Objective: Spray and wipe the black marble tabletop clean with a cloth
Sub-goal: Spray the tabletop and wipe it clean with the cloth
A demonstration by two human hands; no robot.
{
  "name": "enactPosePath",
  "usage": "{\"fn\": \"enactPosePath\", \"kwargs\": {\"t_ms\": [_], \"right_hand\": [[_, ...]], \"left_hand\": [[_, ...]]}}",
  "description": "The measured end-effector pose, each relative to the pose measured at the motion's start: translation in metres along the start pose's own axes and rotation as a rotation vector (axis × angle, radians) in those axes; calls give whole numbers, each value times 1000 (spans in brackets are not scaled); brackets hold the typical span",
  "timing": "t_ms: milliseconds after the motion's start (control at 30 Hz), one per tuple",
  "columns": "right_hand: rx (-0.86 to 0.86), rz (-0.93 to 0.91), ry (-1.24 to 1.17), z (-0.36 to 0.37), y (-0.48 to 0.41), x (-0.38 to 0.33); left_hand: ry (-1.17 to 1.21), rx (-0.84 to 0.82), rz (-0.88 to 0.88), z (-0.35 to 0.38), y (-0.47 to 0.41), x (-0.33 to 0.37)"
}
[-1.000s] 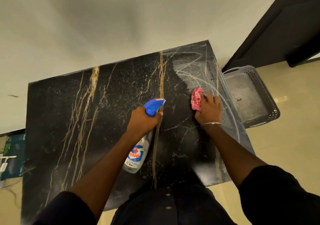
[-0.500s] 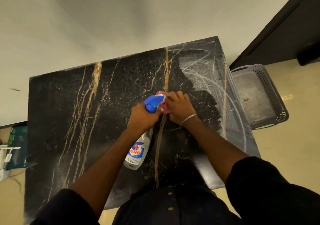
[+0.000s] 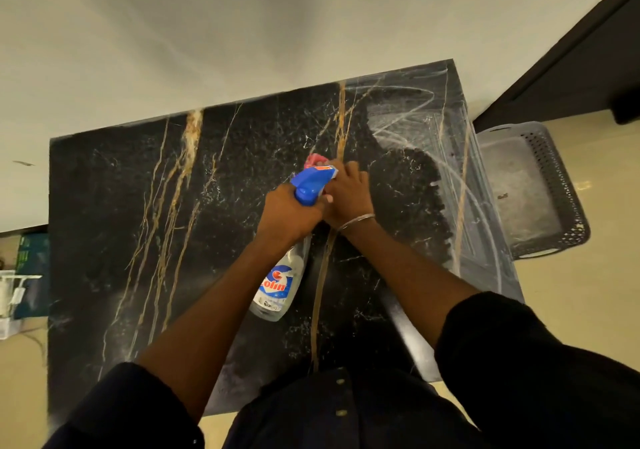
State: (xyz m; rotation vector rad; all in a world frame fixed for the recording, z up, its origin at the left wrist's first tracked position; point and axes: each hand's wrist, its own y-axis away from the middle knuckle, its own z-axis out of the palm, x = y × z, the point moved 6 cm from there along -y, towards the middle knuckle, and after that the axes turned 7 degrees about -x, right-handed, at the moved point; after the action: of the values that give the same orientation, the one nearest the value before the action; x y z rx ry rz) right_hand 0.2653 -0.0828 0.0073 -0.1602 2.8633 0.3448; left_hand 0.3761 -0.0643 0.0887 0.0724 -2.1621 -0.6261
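Counter [image 3: 104, 206] of black marble with gold veins fills the middle of the view, and both hands meet over its centre. Left hand [image 3: 289, 214] is wrapped around the neck of a spray bottle [image 3: 277, 286], whose blue trigger head [image 3: 311, 182] pokes out above the knuckles while the clear body with its label hangs down toward the person, over the marble. Right hand [image 3: 348, 195] touches the left and lies flat, fingers curled over a pink cloth [image 3: 314, 160], pressing it on the counter; only a small fold of cloth shows just beyond the fingertips and the trigger head. A thin bangle [image 3: 356, 221] circles the right wrist. To the right of the hands the marble carries pale, curved wipe streaks [image 3: 415, 119] running to the far right corner; to the left of the hands it looks dark and unstreaked. Past the counter's right edge, well apart from the hands, a grey perforated basket [image 3: 561, 185] sits on the floor.
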Motion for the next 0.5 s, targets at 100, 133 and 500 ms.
{"fn": "enactPosePath", "kwargs": {"t_ms": [100,133,500], "right_hand": [[-56,-228,74,-6,-10,3],[-18,-203,61,-12,-13,21],[128,472,-105,-34,-29,95]], "left_hand": [[1,4,-5,-5,-6,0],[1,0,-5,-7,-8,0],[-19,-10,55,-6,-41,23]]}}
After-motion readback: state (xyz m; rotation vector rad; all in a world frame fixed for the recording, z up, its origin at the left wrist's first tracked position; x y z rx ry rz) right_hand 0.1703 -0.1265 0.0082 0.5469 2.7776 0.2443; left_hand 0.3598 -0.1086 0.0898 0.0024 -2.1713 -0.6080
